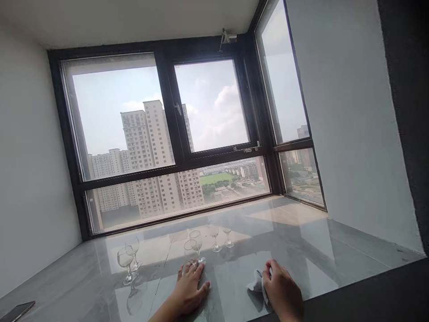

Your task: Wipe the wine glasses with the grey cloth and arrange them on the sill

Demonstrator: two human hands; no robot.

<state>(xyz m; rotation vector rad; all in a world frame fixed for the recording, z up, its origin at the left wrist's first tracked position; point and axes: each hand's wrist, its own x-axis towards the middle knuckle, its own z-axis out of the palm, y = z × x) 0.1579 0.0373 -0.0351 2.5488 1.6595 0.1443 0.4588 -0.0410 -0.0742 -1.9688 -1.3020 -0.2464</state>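
My left hand (pixel 189 287) reaches over the windowsill with its fingers spread. Its fingertips are at the stem and foot of a clear wine glass (pixel 190 246) and hide that lower part. Whether they press on the glass, I cannot tell. Right behind stands another wine glass (pixel 201 259), upright and close to the first. My right hand (pixel 283 290) is closed on a crumpled light grey cloth (pixel 256 282), which rests on the sill near its front edge. Part of the cloth is hidden by the fingers.
Two wine glasses (pixel 128 279) stand close together on the left of the glossy grey sill (pixel 87 286). Another pair (pixel 216 247) stands farther back, right of centre. A dark phone (pixel 20 310) lies at the lower left. Behind is a dark-framed window (pixel 167 134); walls flank both sides.
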